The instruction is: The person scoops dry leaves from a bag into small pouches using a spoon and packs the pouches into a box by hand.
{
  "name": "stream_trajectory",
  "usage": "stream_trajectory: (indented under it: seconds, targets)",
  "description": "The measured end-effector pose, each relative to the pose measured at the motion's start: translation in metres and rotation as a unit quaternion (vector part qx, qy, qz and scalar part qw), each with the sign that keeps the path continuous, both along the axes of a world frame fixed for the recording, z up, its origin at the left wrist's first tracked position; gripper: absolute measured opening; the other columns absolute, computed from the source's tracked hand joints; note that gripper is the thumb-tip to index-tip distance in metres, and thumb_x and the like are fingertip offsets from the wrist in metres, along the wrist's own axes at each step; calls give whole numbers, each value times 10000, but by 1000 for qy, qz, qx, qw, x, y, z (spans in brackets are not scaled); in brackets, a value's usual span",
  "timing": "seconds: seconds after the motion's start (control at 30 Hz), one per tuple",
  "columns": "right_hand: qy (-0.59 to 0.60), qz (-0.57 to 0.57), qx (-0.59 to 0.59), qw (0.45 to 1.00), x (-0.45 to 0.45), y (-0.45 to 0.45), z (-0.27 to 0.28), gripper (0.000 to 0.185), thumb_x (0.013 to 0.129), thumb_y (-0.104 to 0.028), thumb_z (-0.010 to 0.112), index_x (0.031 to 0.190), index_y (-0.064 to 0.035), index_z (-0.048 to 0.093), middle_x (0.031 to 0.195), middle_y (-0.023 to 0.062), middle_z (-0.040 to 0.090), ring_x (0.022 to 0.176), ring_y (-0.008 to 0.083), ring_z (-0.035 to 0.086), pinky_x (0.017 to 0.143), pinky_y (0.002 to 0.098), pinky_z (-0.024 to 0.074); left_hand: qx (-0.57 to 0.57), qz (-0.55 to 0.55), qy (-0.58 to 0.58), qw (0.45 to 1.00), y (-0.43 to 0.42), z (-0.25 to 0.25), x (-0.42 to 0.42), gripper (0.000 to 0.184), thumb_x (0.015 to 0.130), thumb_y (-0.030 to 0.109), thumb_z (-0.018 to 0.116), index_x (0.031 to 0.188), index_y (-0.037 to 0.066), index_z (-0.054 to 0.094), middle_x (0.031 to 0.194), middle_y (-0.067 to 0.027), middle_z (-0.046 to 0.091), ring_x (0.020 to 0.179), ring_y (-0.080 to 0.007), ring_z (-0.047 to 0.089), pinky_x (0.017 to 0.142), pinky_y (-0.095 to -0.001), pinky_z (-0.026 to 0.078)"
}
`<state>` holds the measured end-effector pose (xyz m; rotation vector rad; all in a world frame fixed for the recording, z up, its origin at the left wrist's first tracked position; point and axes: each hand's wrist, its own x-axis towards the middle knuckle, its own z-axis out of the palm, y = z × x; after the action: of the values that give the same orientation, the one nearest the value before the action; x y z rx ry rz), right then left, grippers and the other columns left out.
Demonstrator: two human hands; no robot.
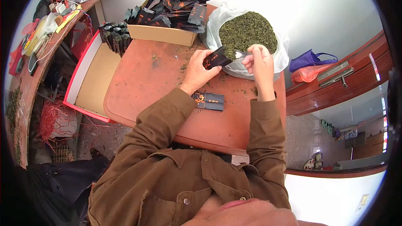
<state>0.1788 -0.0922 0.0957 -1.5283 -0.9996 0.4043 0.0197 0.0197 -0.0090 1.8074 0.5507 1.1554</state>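
Note:
My left hand (196, 70) is closed around a small black tea packet (214, 60) with orange lettering, tilted so its mouth faces right. In my right hand (260, 60) is a metal spoon (240, 54), its tip at the packet's mouth. Green tea leaves lie at that mouth, between packet and spoon. Just behind both hands, a clear plastic bag (212, 24) holds a large heap of loose tea leaves (248, 30). Another black packet (209, 101) lies flat on the table, near my left forearm.
A cardboard box (161, 34) heaped with black packets (176, 6) stands at the back of the reddish table (138, 73). Left of it is a red-rimmed tray (90, 81) with several packets. A cluttered shelf (46, 54) runs along the left; a purple bag (310, 60) is at right.

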Motion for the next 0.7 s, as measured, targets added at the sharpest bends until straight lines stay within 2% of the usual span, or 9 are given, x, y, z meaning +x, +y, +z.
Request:
stream_trajectory:
  seconds: [0.03,0.07,0.17,0.2,0.3,0.5,0.63,0.7]
  targets:
    - [-63,-11,-6,998,-9,1,1,240,1039,-218,454,990,-32,598,663,52,646,565,90,589,510,244,464,-2,0,1,1000,0,0,0,543,733,230,804,1177,-5,597,1078,-115,566,1027,-264,581,894,-371,483]
    - [-133,-10,-28,991,-19,0,6,228,1038,-201,465,994,-26,604,673,77,659,601,149,644,584,308,510,-4,0,2,1000,0,0,0,543,733,229,805,1177,-3,597,1079,-115,566,1028,-264,581,895,-370,483]
    - [-346,12,-24,938,-40,-4,11,199,1026,-191,494,997,-29,606,687,116,659,615,225,669,600,359,517,-3,-2,1,1000,0,1,0,542,731,225,807,1178,1,599,1081,-115,566,1033,-266,581,897,-369,484]
    - [-374,11,-34,927,-43,-6,14,178,1015,-178,508,1011,-35,613,710,139,658,653,274,684,625,382,524,-2,-2,1,1000,0,1,0,541,730,224,808,1178,2,599,1082,-115,567,1035,-267,581,898,-369,484]
    - [-366,-8,-19,930,-44,-13,23,181,1022,-177,500,1031,-40,618,704,118,669,641,235,684,617,356,522,-16,-7,9,1000,-2,6,-3,538,730,222,808,1177,4,601,1085,-117,567,1038,-268,581,898,-371,485]
    - [-240,-130,9,962,-3,-20,38,232,1034,-184,484,982,-18,638,664,74,679,611,138,647,593,297,498,1,-4,-9,1000,2,-3,1,536,736,223,806,1175,-5,599,1089,-123,566,1030,-273,584,892,-375,487]
    - [-205,-126,-108,965,21,-9,16,309,1024,-245,474,947,5,637,627,75,672,591,124,631,584,305,492,-9,-2,-3,1000,0,1,-1,545,737,225,806,1177,-16,594,1097,-128,567,1032,-274,586,897,-371,486]
    - [-160,-108,-111,975,23,6,-5,329,1019,-263,471,910,10,620,617,87,669,545,136,613,565,319,492,-3,-1,-5,1000,1,-1,1,552,735,226,808,1180,-20,591,1101,-132,567,1037,-273,586,903,-368,486]
